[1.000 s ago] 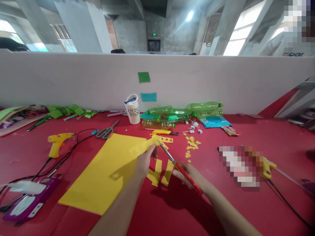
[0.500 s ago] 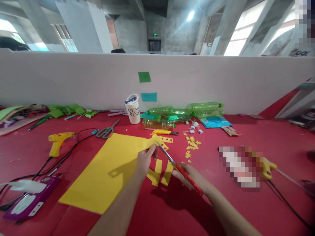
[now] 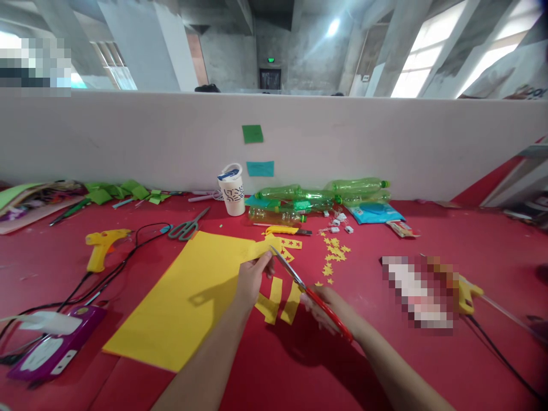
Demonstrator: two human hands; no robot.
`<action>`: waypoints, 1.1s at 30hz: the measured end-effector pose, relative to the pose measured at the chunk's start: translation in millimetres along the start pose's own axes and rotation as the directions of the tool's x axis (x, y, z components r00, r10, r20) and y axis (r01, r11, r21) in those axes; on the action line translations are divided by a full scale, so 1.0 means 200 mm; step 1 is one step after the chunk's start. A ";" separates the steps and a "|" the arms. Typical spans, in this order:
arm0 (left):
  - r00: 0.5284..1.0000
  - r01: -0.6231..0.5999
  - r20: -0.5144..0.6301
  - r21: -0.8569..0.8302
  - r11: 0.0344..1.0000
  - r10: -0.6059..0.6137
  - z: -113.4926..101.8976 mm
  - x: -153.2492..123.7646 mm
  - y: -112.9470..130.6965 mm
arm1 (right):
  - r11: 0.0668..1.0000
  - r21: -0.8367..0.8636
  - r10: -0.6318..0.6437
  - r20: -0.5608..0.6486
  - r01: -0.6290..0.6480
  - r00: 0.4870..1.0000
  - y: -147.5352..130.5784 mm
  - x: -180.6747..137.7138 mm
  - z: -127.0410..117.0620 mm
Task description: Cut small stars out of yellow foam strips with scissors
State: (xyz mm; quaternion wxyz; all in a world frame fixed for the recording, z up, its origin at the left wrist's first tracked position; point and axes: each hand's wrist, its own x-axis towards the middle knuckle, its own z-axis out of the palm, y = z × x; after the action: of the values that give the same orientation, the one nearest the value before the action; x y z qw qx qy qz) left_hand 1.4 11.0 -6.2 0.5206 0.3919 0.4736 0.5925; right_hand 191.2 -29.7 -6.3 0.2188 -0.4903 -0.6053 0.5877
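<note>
My left hand (image 3: 253,277) pinches a small yellow piece of paper (image 3: 262,249) over the right edge of a large yellow sheet (image 3: 171,308). Red-handled scissors (image 3: 323,308) are gripped in my right hand (image 3: 327,305), their blade tips at the held piece. Below my hands lie several yellow strips (image 3: 291,302). Strips with star-shaped holes (image 3: 291,244) rest just beyond, and many small yellow stars (image 3: 336,249) are scattered to the right. A yellow utility knife (image 3: 282,230) lies behind the held piece.
To the left are a yellow glue gun (image 3: 99,251), grey scissors (image 3: 188,226) and a purple power strip (image 3: 55,345) with cables. A white cup (image 3: 232,194) and green plastic bottles (image 3: 359,186) stand or lie along the partition (image 3: 128,137). Another glue gun (image 3: 467,294) lies at right.
Hands and scissors stay almost in the same place, the blades still at the yellow piece. The fingers of my right hand have shifted slightly on the handles.
</note>
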 end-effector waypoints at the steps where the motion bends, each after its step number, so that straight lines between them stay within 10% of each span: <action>1: 1.000 -0.001 0.001 -0.006 1.000 0.001 0.00 0.00 0.00 | 1.000 0.001 -0.005 -0.001 0.005 1.000 0.00 0.00 0.00; 33: 0.998 -0.061 0.020 0.063 0.996 0.060 -0.02 0.00 0.02 | 0.999 0.041 -0.012 0.025 0.011 1.000 -0.01 0.00 0.03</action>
State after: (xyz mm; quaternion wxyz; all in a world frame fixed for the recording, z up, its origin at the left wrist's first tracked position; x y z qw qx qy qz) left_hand -3.0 9.4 -3.4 0.4940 0.4280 0.4752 0.5890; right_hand 186.3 -32.6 -4.5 0.2247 -0.4745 -0.5987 0.6049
